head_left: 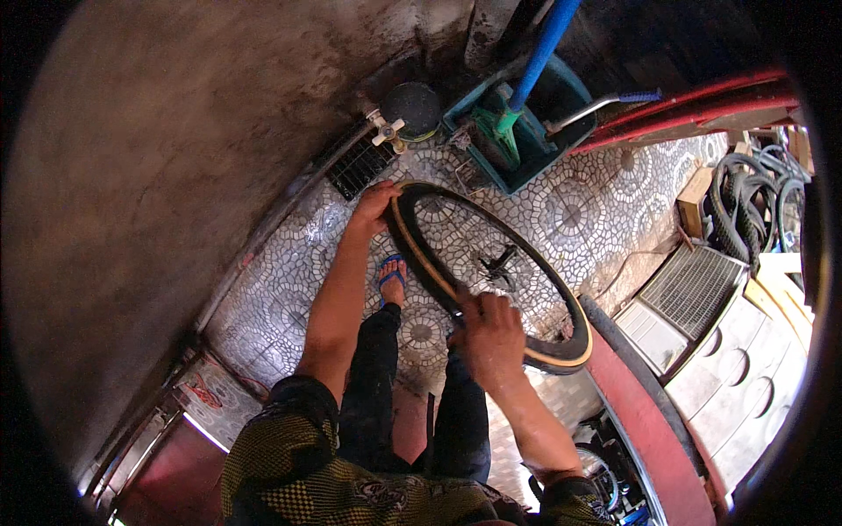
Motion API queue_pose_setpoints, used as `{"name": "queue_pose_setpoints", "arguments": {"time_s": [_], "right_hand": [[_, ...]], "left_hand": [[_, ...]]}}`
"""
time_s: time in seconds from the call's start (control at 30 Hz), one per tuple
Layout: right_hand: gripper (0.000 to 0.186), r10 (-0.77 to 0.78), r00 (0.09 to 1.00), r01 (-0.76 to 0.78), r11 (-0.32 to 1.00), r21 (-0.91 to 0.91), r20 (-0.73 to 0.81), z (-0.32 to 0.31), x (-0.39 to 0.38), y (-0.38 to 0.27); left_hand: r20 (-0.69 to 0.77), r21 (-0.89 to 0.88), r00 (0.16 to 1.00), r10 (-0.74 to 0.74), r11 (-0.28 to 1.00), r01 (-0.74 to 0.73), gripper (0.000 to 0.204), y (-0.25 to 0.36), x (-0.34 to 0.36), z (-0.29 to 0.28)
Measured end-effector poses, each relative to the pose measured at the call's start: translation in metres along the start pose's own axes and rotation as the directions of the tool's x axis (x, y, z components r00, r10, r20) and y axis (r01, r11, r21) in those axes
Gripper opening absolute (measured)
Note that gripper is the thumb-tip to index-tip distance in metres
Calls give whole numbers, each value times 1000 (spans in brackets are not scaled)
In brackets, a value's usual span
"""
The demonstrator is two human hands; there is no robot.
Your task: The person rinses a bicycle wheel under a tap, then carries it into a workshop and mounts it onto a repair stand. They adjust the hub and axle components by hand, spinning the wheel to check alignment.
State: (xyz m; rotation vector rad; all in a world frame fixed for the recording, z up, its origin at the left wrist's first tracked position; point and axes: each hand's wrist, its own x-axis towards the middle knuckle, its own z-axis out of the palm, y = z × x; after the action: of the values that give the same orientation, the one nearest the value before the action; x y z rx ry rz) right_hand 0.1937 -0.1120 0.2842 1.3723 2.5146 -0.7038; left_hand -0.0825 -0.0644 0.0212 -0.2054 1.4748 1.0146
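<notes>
A bicycle wheel [526, 263] with a black tyre and tan sidewall stands tilted on the patterned tile floor [579, 210] in front of me. My left hand [375, 206] grips the tyre at its far left edge. My right hand [489, 333] is closed over the near part of the tyre. The spokes and hub [498, 260] show in the wheel's middle. My foot in a blue sandal [391, 279] rests on the floor just left of the wheel.
A teal tub [561, 131] holding a blue-handled tool stands beyond the wheel, beside a white tap [386, 130] and a floor drain grate [358, 167]. A concrete wall fills the left. Several spare tyres [745, 206], a white appliance [684, 298] and a red bench edge [649, 421] lie at right.
</notes>
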Motion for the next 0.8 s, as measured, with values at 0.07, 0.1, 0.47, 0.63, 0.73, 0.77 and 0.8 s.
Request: {"name": "queue_pose_setpoints", "arguments": {"time_s": [0.07,0.1,0.47,0.63,0.73,0.77,0.8], "right_hand": [[80,-68,994,64,996,55,88,-7,-15,-5],[86,-29,986,12,994,107,165,-3,-30,0],[104,-91,945,-43,917,397,313,70,-82,12],[100,-39,942,-117,891,438,333,66,-72,4],[97,-80,954,-71,875,479,288,71,-71,1],[97,-109,950,-48,876,480,294,69,-76,5],[97,-127,945,-34,878,478,302,70,-81,12]], "left_hand": [[-122,247,992,-18,968,47,19,17,-20,-13],[-154,364,988,-11,929,67,19,15,-15,-26],[-153,967,988,5,-204,151,64,27,15,-9],[-77,796,996,47,-599,90,81,10,-24,16],[7,751,995,-102,-656,-73,76,9,-10,6],[86,729,981,-173,-660,-181,74,-2,12,-18],[170,693,953,-251,-657,-297,72,-12,30,-27]]}}
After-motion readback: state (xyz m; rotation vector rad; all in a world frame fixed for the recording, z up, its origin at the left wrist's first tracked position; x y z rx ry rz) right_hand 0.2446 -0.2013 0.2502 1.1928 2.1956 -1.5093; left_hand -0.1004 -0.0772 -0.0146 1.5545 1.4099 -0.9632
